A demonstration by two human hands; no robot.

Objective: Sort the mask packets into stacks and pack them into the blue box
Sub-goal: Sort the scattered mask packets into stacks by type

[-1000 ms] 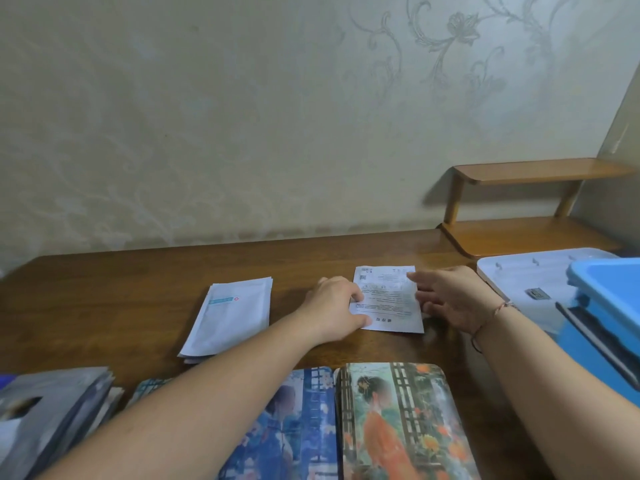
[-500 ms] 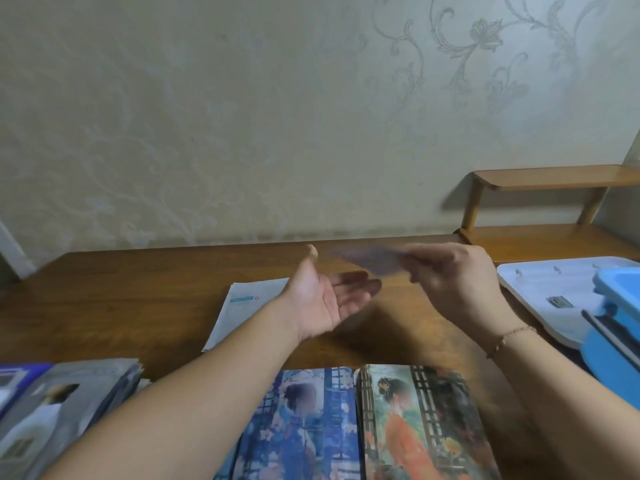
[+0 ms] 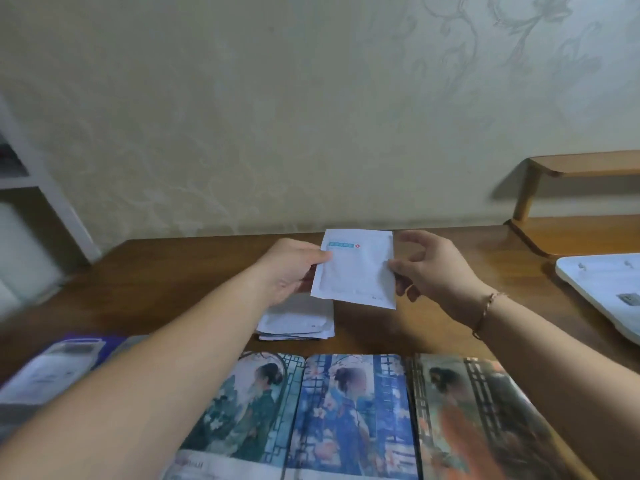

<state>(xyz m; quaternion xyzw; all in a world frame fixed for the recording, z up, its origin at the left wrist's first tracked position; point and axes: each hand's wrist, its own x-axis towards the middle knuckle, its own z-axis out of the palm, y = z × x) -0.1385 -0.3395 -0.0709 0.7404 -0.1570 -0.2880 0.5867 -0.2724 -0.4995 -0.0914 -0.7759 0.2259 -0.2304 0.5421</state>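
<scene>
At 9 o'clock a white shelf unit (image 3: 31, 188) stands against the wall, blurred. At 8 o'clock, on the worktop (image 3: 166, 271), lies a grey and purple packet pile (image 3: 59, 362); its print is unreadable.

The left forearm crosses from 7 o'clock toward centre. The left hand (image 3: 287, 271) holds the left edge of a white packet (image 3: 356, 268), thumb on top, the other fingers behind it and out of sight. The packet is raised clear of the worktop, face toward the camera, with a teal label bar and a small red mark near its top left corner.

Directly below the left hand and the raised packet, a white stack (image 3: 298, 320) of like packets lies flat on the worktop, edges slightly uneven, partly covered by the left hand.

Along the 6 o'clock edge three illustrated packets lie side by side, touching: a green packet (image 3: 249, 410), a blue packet (image 3: 349, 410) and an orange packet (image 3: 474, 417), each showing a figure before a lattice window.

The right hand (image 3: 433, 268) pinches the white packet's right edge between thumb and a finger; the remaining fingers are loosely curled and spread apart. A bracelet (image 3: 485, 313) sits on the right wrist.

At 3 o'clock a white lid-like panel (image 3: 602, 289) lies on the worktop, cut by the frame edge. At 2 o'clock a wooden shelf (image 3: 585, 202) with two levels stands at the worktop's rear corner.
</scene>
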